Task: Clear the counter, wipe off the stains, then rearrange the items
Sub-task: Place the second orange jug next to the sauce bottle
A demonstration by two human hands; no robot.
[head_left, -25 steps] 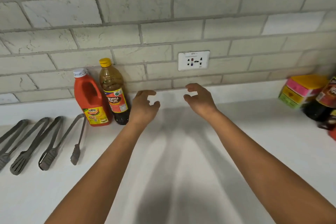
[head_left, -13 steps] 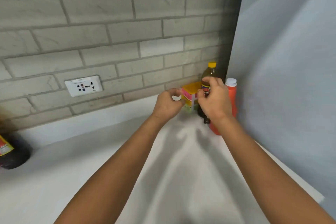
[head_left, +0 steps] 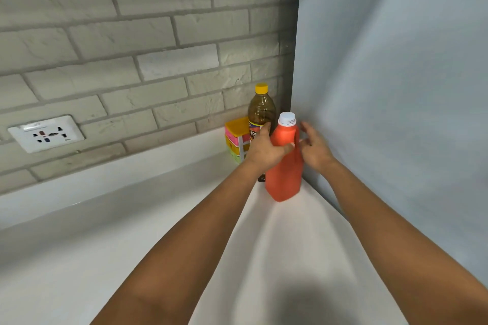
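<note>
While hands (head_left: 287, 149) flank it, smooth orange jug (head_left: 284, 174)

The left hand (head_left: 264, 149) has been moved off the yellow box (head_left: 236, 137) onto the red bottle (head_left: 285, 166); the right hand (head_left: 314, 148) has been opened beside it, right of centre.

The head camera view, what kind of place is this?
Most likely a home kitchen: a white counter against a brick-look tiled wall with a wall socket, and condiment bottles in the corner.
</note>
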